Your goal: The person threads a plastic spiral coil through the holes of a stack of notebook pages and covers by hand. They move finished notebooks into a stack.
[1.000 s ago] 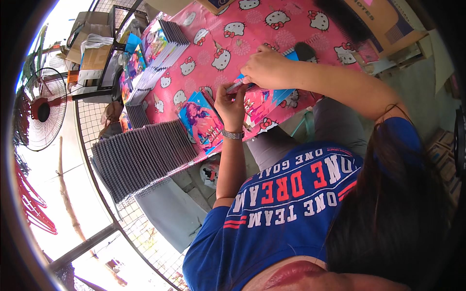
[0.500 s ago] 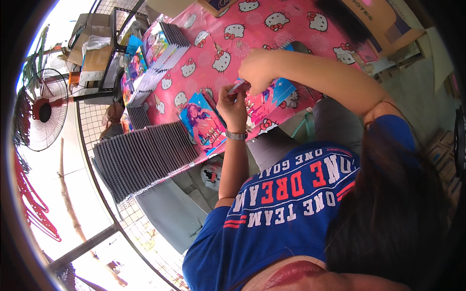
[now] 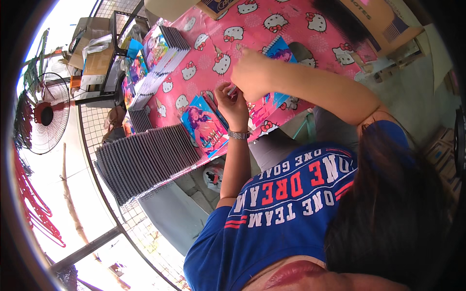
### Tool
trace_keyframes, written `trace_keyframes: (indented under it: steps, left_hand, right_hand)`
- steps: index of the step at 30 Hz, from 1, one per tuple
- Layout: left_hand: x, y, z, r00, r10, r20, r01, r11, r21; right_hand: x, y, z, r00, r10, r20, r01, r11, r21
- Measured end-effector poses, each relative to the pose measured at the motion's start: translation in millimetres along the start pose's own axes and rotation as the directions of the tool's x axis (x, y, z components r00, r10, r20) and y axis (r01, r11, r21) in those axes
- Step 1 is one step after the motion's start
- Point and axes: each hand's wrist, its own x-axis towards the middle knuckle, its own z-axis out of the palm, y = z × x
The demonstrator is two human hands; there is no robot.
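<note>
My left hand (image 3: 234, 107), with a metal watch at its wrist, is closed around a small pale piece whose kind I cannot make out. Against it rests my right hand (image 3: 255, 75), fingers curled and their tips hidden, so what they grip does not show. Under my right forearm lies a spiral notebook (image 3: 280, 51) with a blue, colourful cover, partly covered by the arm. A pink and blue printed cover (image 3: 259, 110) shows below the hands. Just left of my left wrist, a notebook with an illustrated figure (image 3: 204, 123) lies near the table's front edge.
A long row of black-coiled notebooks (image 3: 145, 155) fills the front left of the pink patterned tablecloth (image 3: 208, 63). More stacked notebooks (image 3: 162, 58) stand behind it. Cardboard box (image 3: 374, 24) at back right; standing fan (image 3: 46, 114) at far left.
My right hand and forearm have shifted slightly left, and more of the spiral notebook beyond the forearm shows. The small pale piece between my hands is now more hidden.
</note>
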Motion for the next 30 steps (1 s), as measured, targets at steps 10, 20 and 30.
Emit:
trace_keyframes:
  steps: [10,20,30]
  left_hand:
    - [10,-6,-10,0.992,0.003,0.127,0.004,0.999,-0.051]
    - [0,-15,-16,0.988,-0.11,0.108,0.115,0.993,-0.036]
    - [2,2,-13,0.987,-0.12,0.109,0.131,0.986,-0.102]
  right_hand:
    - [-10,29,65,0.702,0.028,-0.712,0.135,0.976,0.171]
    - [22,20,43,0.962,-0.121,-0.246,0.13,0.991,0.021]
    - [13,19,33,0.981,-0.098,-0.169,0.113,0.99,0.085]
